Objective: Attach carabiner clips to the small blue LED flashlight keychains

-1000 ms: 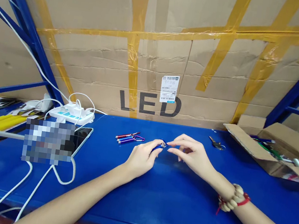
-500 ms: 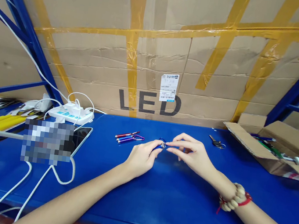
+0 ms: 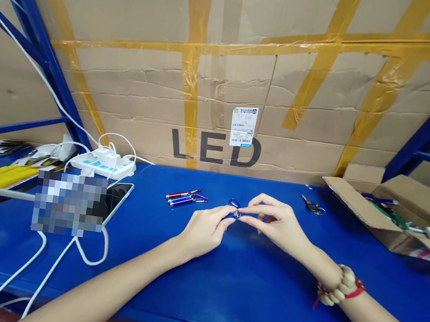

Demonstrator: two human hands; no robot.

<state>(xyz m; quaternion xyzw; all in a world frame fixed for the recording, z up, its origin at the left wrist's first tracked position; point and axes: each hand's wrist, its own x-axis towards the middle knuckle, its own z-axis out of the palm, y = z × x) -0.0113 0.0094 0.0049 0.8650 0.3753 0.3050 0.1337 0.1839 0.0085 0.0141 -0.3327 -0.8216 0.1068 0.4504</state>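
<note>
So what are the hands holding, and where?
A small blue keychain flashlight. The left hand pinches its body; the right hand pinches the clip end with its fingertips.

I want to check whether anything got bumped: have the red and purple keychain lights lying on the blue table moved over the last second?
No. The keychain lights lie at the same spot, just below the L of the LED lettering on the cardboard, left of the left hand.

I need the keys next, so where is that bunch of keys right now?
In the head view, the keys lie on the blue table, right of centre, between the right hand and the open cardboard box.
</note>
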